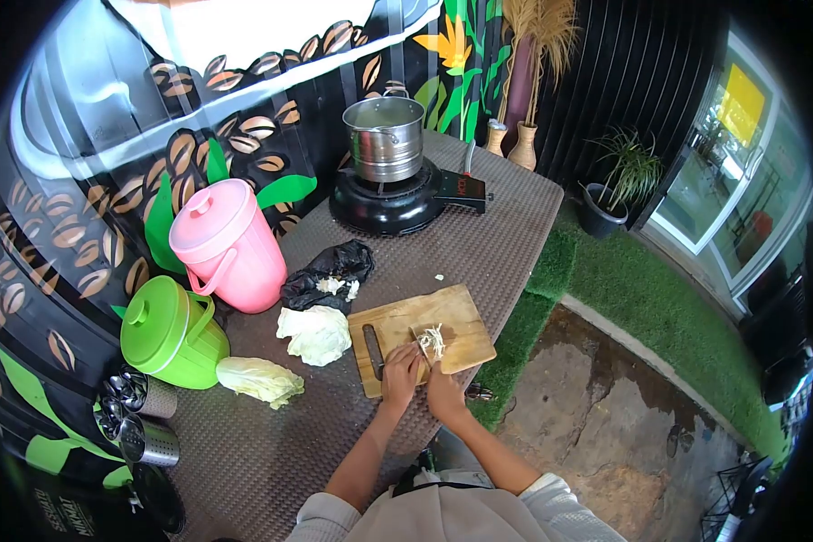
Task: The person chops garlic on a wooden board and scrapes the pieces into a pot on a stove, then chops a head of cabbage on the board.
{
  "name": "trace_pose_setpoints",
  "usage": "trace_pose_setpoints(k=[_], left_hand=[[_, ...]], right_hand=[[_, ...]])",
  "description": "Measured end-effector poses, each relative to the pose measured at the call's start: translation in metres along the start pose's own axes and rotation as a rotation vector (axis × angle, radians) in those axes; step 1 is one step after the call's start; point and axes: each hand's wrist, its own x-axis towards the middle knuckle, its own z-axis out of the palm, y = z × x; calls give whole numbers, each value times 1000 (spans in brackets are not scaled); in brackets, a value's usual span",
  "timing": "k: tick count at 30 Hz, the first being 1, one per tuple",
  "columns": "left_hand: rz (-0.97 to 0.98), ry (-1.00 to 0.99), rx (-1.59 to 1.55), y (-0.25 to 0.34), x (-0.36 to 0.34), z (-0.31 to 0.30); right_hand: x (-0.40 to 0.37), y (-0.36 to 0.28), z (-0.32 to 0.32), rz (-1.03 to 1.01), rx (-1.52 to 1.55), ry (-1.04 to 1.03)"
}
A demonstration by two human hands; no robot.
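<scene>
On the woven brown table lies a wooden cutting board (388,321) with a slot handle at its left. Thin pale shreds (434,340) are heaped on the board, just beyond my hands. My left hand (401,369) is at the board's lower middle, fingers bent together beside the shreds; what they press on is too small to make out. Close to its right, my right hand (443,394) is closed at the board's near edge; what it grips is hidden. Left of the board lie a pale cabbage piece (314,335) and a longer leafy cabbage (260,380).
A steel pot (384,140) stands on a black portable stove (387,200) at the back. A black plastic bag (330,275) holds white scraps. Pink (235,244) and green (173,332) lidded pails and metal utensil holders (149,441) stand at the left.
</scene>
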Motion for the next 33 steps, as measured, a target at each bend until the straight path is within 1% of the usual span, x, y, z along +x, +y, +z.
trace_pose_setpoints(k=[2,6,8,10,11,15,18,20,21,22,25,27,28,30,31,33], left_hand=[[7,-4,-3,1,-2,-2],[0,-8,-22,2,4,-7],[0,-9,-17,3,4,-6],[-219,4,-127,6,4,-5],[-220,3,-126,6,5,-6],[-219,5,-139,8,8,-12],[-171,0,-105,5,5,-8],[-142,3,-81,3,6,-6],[-105,6,-64,3,6,-6],[-70,8,-45,3,5,-7],[-54,17,-60,0,5,-6],[-63,19,-70,2,4,-6],[-74,18,-82,3,4,-7],[-80,9,-91,1,3,-7],[-87,2,-99,1,3,-7],[-103,-13,-104,1,3,-8]], right_hand=[[-5,-4,2,50,99,11],[9,-7,-7,78,107,-65],[26,-1,-10,3,79,-128],[39,2,-19,-37,55,-144],[43,2,-23,-77,30,-158],[41,6,-25,-55,53,-195],[22,9,-11,-72,92,-140],[9,1,-5,17,67,-75],[4,0,-2,-10,54,-15],[4,-1,0,-10,54,-17],[7,-3,8,31,53,-4],[13,-6,9,-74,-71,108],[16,-6,7,-75,-70,111],[24,-5,-1,-65,10,30],[27,-5,-11,-66,10,32],[31,-2,-29,-90,17,-118]])
